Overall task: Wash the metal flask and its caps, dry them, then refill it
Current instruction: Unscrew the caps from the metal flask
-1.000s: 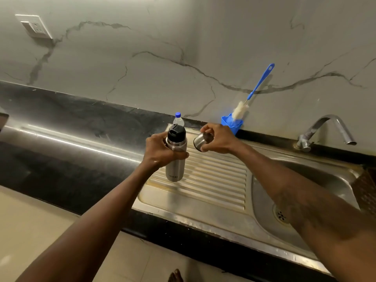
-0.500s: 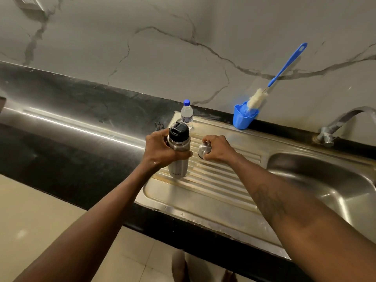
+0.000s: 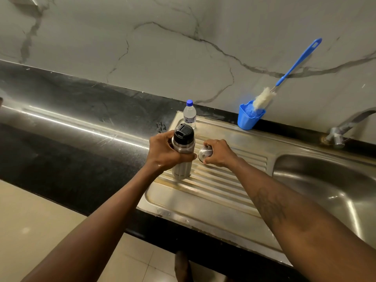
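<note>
A steel flask (image 3: 181,168) stands upright on the ribbed drainboard (image 3: 219,180), its black inner cap (image 3: 183,133) still on top. My left hand (image 3: 165,152) is wrapped around the flask's upper body. Just to its right, my right hand (image 3: 218,152) holds the steel outer cap (image 3: 205,152) down at the drainboard surface, fingers curled over it. A small water bottle with a blue lid (image 3: 189,114) stands behind the flask at the drainboard's back edge.
A blue cup (image 3: 249,119) holding a blue-handled bottle brush (image 3: 284,78) stands against the marble wall. The sink basin (image 3: 329,190) lies at the right with the tap (image 3: 343,127) above it. Black countertop (image 3: 81,119) stretches to the left.
My right hand has lowered the steel outer cap from beside the flask's top down to the drainboard. My left hand stays on the flask.
</note>
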`<state>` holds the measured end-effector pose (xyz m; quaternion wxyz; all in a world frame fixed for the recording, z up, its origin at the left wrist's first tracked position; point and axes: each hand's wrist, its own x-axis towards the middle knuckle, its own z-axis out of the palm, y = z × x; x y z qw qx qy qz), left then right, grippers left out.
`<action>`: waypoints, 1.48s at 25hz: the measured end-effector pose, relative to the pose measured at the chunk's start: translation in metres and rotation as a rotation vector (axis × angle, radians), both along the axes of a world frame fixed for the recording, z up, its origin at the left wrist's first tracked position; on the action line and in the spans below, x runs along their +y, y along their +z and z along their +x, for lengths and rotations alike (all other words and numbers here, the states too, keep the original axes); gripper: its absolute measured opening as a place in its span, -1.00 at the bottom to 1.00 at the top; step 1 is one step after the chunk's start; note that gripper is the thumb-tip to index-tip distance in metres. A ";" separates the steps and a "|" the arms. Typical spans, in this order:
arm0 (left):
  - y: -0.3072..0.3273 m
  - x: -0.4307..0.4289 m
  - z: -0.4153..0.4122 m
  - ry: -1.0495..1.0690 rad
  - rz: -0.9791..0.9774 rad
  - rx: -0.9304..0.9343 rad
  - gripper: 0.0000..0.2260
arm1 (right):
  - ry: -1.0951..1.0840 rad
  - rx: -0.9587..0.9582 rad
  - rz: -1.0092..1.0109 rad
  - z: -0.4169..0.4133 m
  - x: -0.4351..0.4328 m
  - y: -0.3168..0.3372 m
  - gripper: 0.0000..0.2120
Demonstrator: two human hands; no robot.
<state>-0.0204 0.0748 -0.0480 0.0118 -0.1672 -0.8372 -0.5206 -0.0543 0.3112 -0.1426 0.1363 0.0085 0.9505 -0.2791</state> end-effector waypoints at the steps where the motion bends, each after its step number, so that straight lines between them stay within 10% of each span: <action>1: 0.001 0.001 0.000 0.002 -0.004 0.000 -0.52 | -0.009 -0.023 -0.012 0.000 0.002 0.001 -0.17; 7: 0.009 0.009 0.003 0.032 -0.065 0.033 -0.61 | -0.130 0.251 -0.220 0.014 -0.008 0.060 -0.58; 10: 0.014 0.019 0.006 0.084 -0.111 0.060 -0.62 | -0.140 0.501 -0.440 0.030 -0.024 0.125 -0.48; 16: 0.035 0.041 0.016 0.175 -0.266 0.119 -0.62 | 0.136 0.674 0.190 0.048 -0.031 0.175 -0.37; 21: 0.049 0.053 0.020 0.117 -0.277 0.000 -0.56 | 0.158 0.794 0.082 0.057 -0.018 0.185 -0.43; 29: 0.065 0.043 0.023 -0.219 -0.162 -0.191 -0.54 | 0.396 0.833 0.111 0.070 -0.001 0.196 -0.49; 37: 0.063 0.029 0.023 -0.241 -0.170 -0.255 -0.66 | 0.680 0.415 -0.012 0.069 0.009 0.211 -0.68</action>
